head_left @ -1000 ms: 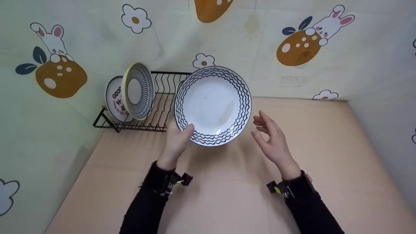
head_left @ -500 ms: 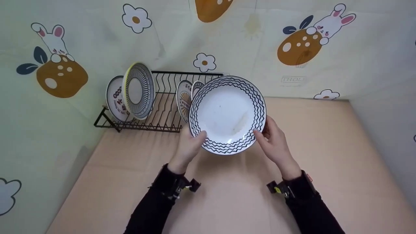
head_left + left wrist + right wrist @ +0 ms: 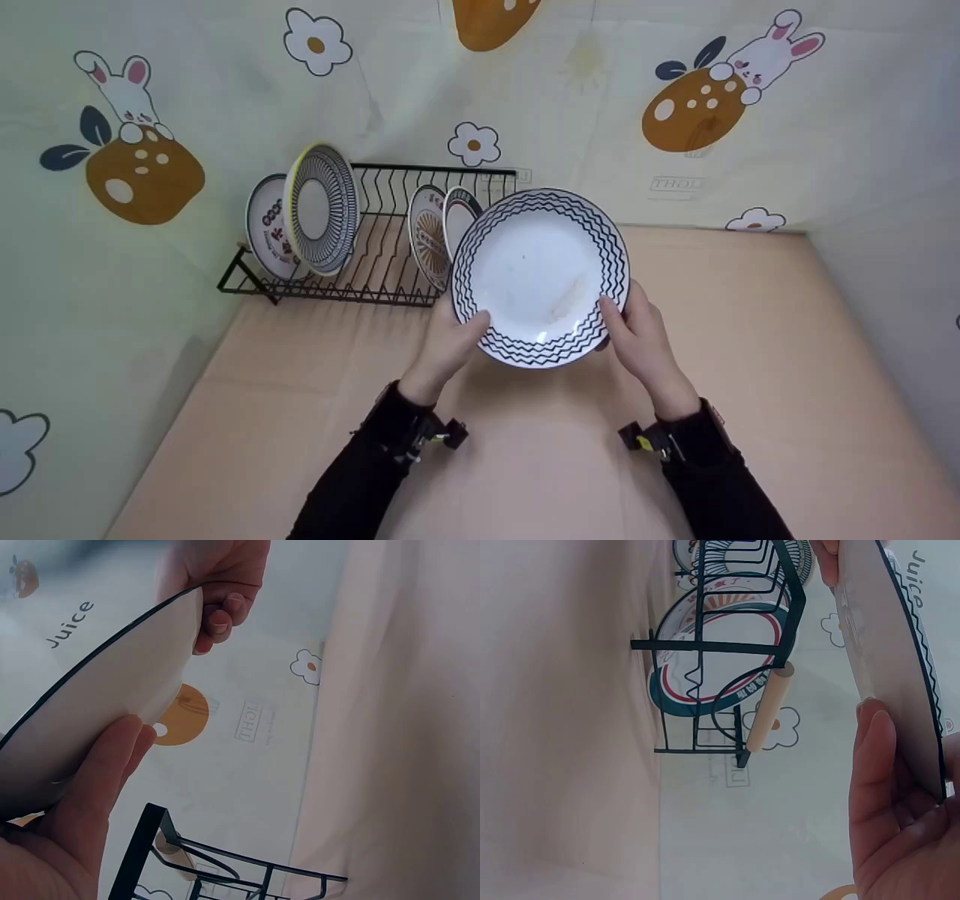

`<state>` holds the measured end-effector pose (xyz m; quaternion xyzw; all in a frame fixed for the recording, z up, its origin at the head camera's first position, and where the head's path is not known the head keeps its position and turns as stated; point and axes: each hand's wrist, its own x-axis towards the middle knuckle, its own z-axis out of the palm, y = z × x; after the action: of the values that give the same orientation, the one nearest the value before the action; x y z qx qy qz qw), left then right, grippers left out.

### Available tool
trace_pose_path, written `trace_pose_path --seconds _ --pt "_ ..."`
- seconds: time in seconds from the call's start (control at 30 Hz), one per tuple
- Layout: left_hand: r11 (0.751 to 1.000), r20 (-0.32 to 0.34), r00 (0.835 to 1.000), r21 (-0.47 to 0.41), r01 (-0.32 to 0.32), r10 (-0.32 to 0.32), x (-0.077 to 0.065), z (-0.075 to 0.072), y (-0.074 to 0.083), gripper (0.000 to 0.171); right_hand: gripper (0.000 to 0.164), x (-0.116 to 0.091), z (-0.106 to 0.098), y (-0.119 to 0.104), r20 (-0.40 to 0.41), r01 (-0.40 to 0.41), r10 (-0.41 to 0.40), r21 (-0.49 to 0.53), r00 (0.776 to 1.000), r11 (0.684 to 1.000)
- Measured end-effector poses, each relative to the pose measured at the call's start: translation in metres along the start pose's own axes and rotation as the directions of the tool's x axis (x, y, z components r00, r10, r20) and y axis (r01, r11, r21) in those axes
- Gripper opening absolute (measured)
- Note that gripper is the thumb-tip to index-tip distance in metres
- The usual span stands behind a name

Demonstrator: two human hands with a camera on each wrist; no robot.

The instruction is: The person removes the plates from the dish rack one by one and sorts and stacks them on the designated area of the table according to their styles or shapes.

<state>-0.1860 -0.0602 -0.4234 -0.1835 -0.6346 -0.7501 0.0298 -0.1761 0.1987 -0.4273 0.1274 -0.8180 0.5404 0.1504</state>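
Note:
A white plate with black zigzag bands round its rim is held up above the table, its face tilted toward the head camera. At its lower left edge my left hand grips it, thumb on top of the rim and fingers beneath. My right hand pinches the lower right edge in the same way. A brownish smear shows on the plate's white middle. In the left wrist view the underside of the plate is plain white, with fingers spread against it. The right wrist view also shows the right fingers under the plate.
Behind the plate stands a black wire dish rack. At its left are a yellow-rimmed striped plate and a plate with red patterns. A sunburst plate and a dark-rimmed plate stand at its right, partly hidden.
The zigzag plate has moved right and slightly toward me, away from the rack, with my left hand. My right hand, apart from it at first, has taken hold of its right edge.

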Motion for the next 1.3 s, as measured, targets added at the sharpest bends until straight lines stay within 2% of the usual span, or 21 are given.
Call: trace_pose_path --seconds 0.1,0.33,0.47,0.7,0.83,1.07,1.17,1.3 --pt "1.0 0.008 1.0 0.003 0.003 -0.003 0.0 0.0 -0.002 0.058 0.033 -0.001 0.0 0.001 -0.012 -0.001 0.001 -0.018 1.0 1.0" --pt "0.999 0.009 0.999 0.017 0.047 -0.047 -0.001 0.002 -0.003 0.061 0.029 -0.004 -0.003 0.001 -0.002 -0.026 0.026 0.057 1.0 0.998" --pt "0.997 0.007 0.997 0.014 0.076 -0.076 -0.002 0.004 -0.005 0.064 0.03 -0.005 -0.005 0.004 -0.017 -0.032 0.033 0.039 0.999 0.999" --pt "0.999 0.084 0.996 -0.019 0.03 -0.029 -0.001 0.008 -0.009 0.072 0.023 -0.008 -0.01 0.0 -0.01 -0.099 0.102 0.142 0.995 0.985" --pt "0.999 0.131 0.991 0.036 0.015 -0.019 0.0 0.008 -0.007 0.076 0.023 -0.009 -0.014 -0.001 -0.013 -0.136 0.14 0.177 0.99 0.975" --pt "0.995 0.237 0.97 0.093 0.035 -0.057 0.0 0.004 0.001 0.073 0.03 -0.013 -0.022 0.0 -0.034 -0.17 0.178 0.175 0.983 0.97" --pt "0.985 0.243 0.967 0.172 0.027 -0.069 -0.001 0.0 0.004 0.068 0.029 -0.014 -0.027 0.003 -0.045 -0.186 0.196 0.168 0.98 0.968" --pt "0.955 0.224 0.971 0.295 0.02 -0.089 -0.005 -0.006 0.009 0.064 0.026 -0.016 -0.033 0.007 -0.042 -0.211 0.222 0.18 0.974 0.961"
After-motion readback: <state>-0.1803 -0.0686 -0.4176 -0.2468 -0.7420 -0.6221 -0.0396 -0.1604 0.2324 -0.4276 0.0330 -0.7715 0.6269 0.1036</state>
